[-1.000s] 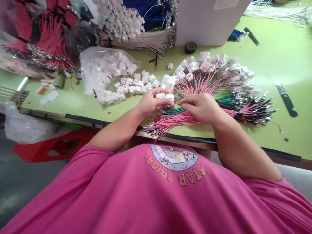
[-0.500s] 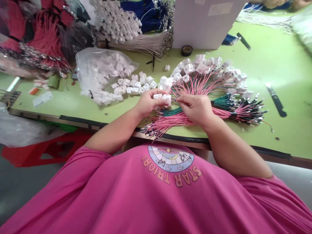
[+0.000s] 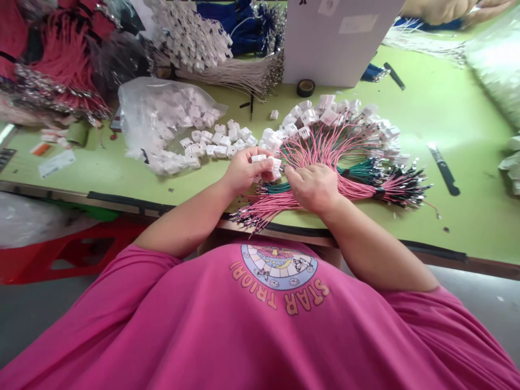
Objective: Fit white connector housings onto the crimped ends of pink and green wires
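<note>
My left hand (image 3: 242, 172) is closed around a few white plastic connector housings (image 3: 276, 167), held upright between thumb and fingers. Just to their right, my right hand (image 3: 313, 187) pinches a thin wire at the housings' side; the fingers mostly hide it. Under and beside my right hand lie bundled pink wires (image 3: 280, 203) with metal terminals, along with green wires (image 3: 361, 172). Behind both hands, pink and green wires fan out to a row of white housings (image 3: 329, 115). Loose white housings (image 3: 221, 142) lie beyond my left hand.
A clear bag of housings (image 3: 150, 122) sits to the left. A roll of black tape (image 3: 305, 88) stands near a white box (image 3: 325, 43). A dark-handled blade (image 3: 444, 170) lies at right. Another person's hands (image 3: 442, 10) show at the top right. Red wire bundles (image 3: 60, 59) fill the back left.
My right hand has come closer to the housings in my left hand and its fingers are more curled. The whole view has shifted slightly, so the table things appear farther left.
</note>
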A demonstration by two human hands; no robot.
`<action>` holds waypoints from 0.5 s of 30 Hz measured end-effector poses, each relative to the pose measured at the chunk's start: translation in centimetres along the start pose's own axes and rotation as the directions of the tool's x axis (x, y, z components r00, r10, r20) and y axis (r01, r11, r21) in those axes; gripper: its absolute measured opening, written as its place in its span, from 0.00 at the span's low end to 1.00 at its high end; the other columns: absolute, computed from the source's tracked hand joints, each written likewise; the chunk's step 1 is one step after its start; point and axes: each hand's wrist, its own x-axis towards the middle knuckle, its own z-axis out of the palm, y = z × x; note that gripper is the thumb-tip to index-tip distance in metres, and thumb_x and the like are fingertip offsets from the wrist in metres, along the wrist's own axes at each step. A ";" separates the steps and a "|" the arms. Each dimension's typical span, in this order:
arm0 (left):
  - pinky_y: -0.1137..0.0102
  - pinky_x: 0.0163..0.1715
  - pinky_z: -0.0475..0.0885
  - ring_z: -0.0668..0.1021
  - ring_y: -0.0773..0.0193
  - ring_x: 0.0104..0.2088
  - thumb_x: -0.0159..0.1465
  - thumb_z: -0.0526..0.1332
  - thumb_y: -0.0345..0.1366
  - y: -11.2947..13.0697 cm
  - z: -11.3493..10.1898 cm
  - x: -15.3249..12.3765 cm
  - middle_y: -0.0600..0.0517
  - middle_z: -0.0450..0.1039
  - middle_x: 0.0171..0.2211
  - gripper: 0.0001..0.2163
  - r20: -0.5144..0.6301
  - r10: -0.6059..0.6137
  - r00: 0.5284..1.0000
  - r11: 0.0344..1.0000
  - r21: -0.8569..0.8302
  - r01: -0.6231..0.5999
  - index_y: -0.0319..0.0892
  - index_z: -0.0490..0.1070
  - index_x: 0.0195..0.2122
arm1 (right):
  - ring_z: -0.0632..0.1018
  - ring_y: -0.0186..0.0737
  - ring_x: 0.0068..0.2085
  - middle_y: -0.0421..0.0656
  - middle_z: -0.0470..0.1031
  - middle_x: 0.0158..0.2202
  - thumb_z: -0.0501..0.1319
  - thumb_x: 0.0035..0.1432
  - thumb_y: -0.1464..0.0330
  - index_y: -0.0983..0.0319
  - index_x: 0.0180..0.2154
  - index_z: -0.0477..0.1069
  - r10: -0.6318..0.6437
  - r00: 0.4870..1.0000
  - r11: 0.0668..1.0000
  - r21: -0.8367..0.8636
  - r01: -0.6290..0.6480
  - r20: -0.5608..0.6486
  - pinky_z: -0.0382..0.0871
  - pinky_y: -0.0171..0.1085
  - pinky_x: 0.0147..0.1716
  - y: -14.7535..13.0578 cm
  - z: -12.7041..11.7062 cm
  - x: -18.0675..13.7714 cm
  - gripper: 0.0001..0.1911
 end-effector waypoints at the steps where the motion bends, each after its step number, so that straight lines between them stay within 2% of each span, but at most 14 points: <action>1: 0.72 0.23 0.74 0.77 0.69 0.20 0.45 0.76 0.49 0.0 0.1 0.0 0.55 0.75 0.23 0.24 -0.004 0.006 1.000 1.000 0.003 -0.006 0.39 0.71 0.35 | 0.66 0.37 0.25 0.43 0.74 0.22 0.44 0.70 0.70 0.62 0.39 0.78 0.008 1.000 1.000 -0.002 -0.008 0.006 0.47 0.41 0.27 -0.1 0.1 0.0 0.22; 5: 0.71 0.24 0.75 0.78 0.68 0.21 0.42 0.77 0.52 0.2 0.3 -0.3 0.55 0.75 0.23 0.27 -0.003 0.010 1.000 1.000 0.030 -0.010 0.39 0.70 0.34 | 0.68 0.37 0.25 0.45 0.76 0.24 0.45 0.68 0.71 0.62 0.35 0.77 0.083 0.994 0.996 0.040 -0.086 0.066 0.48 0.41 0.28 -0.6 0.2 0.2 0.21; 9: 0.72 0.25 0.75 0.78 0.68 0.22 0.43 0.77 0.51 0.2 0.4 -0.6 0.55 0.74 0.24 0.26 -0.018 0.023 1.000 0.995 0.098 -0.021 0.40 0.70 0.34 | 0.72 0.40 0.27 0.47 0.78 0.27 0.48 0.66 0.71 0.63 0.35 0.77 0.190 0.971 0.976 0.079 -0.203 0.143 0.50 0.40 0.28 -1.0 0.5 0.4 0.18; 12: 0.73 0.24 0.74 0.77 0.69 0.23 0.45 0.77 0.47 0.3 0.4 -0.8 0.55 0.74 0.24 0.23 -0.054 0.102 0.993 0.975 0.203 -0.089 0.40 0.71 0.33 | 0.76 0.41 0.29 0.48 0.80 0.29 0.49 0.65 0.70 0.63 0.36 0.77 0.282 0.945 0.936 0.168 -0.309 0.168 0.54 0.38 0.28 -1.1 1.0 0.5 0.17; 15: 0.74 0.24 0.73 0.76 0.70 0.22 0.48 0.76 0.41 0.7 0.5 -0.9 0.56 0.73 0.24 0.18 -0.097 0.138 0.986 0.959 0.260 -0.108 0.39 0.70 0.32 | 0.78 0.41 0.32 0.47 0.81 0.32 0.50 0.66 0.67 0.63 0.38 0.77 0.339 0.931 0.884 0.292 -0.365 0.137 0.58 0.37 0.30 -1.2 1.6 0.5 0.17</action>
